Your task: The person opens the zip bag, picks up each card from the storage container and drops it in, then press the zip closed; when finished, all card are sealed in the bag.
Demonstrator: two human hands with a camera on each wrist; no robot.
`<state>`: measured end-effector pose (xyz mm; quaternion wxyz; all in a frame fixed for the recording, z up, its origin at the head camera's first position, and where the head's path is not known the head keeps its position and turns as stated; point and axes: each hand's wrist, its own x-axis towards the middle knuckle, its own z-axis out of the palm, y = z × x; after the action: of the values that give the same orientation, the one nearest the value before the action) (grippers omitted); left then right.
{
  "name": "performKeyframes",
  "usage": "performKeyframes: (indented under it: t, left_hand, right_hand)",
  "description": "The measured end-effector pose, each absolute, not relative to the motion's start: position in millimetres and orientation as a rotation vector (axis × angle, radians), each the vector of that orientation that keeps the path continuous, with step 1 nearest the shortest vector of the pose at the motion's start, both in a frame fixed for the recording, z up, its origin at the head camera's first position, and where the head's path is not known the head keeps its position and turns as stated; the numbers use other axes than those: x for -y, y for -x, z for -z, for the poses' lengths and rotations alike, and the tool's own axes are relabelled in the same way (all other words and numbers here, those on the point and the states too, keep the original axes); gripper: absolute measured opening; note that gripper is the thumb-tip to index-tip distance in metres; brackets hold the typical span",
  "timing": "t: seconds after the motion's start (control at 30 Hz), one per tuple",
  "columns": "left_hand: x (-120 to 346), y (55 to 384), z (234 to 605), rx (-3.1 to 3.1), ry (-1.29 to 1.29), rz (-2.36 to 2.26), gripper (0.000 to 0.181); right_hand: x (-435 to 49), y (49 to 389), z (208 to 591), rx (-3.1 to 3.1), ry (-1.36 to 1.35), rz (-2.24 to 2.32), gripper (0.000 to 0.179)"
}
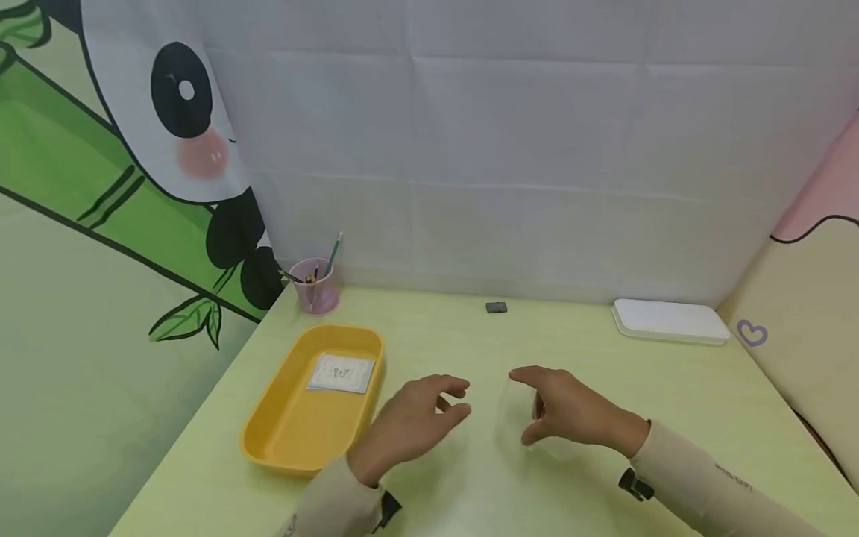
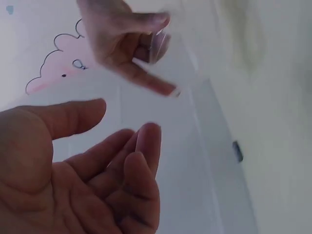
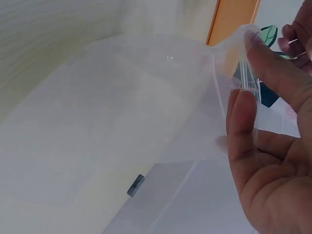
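A clear, thin plastic bag (image 3: 122, 112) is held in the right hand (image 1: 570, 406), above the pale yellow tabletop (image 1: 436, 321) and to the right of the yellow rectangular plastic tray (image 1: 305, 425). In the right wrist view, the bag's end with parallel ridged lines (image 3: 245, 78) sits at the fingers, on the side toward the tray. From there the film spreads away from the tray, its long axis running toward the lower left of that view.

Right grip: thumb and index finger stand well apart at the ridged end; film is held among the bent fingers. The exact pinch point cannot be made out.

Left grip: the left hand (image 1: 416, 421), just beside the tray's right edge, has thumb and fingers apart, fingers loosely bent, grasping nothing.

Inside the tray, toward its far end, lies a stack of pale printed rectangular cards (image 1: 340, 373). Beyond the tray stands a translucent lilac cup (image 1: 315, 294) with pencils. A small dark grey block (image 1: 496, 307) lies beyond and right of the tray; a flat white rectangular box (image 1: 671, 321) lies farther right.
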<state>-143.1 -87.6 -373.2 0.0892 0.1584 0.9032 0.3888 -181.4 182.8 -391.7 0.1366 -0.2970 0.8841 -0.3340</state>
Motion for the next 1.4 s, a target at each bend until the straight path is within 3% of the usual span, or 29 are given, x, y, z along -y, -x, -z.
performKeyframes:
  t: [0.27, 0.53, 0.87, 1.4]
  left_hand:
    - [192, 152, 325, -2.860, -0.326, -0.871, 0.030]
    - [256, 194, 332, -2.837, -0.320, -0.344, 0.034]
    - [252, 225, 338, -2.773, -0.416, -0.188, 0.039]
    - [241, 234, 348, -2.710, -0.396, -0.121, 0.031]
  right_hand:
    - [-191, 188, 390, -2.546, 0.815, 0.965, 0.093]
    - [-201, 184, 401, -2.542, 0.791, 1.021, 0.090]
    - [-211, 189, 395, -2.684, 0.788, 0.862, 0.092]
    - [-208, 193, 394, -2.737, 0.847, 0.735, 0.094]
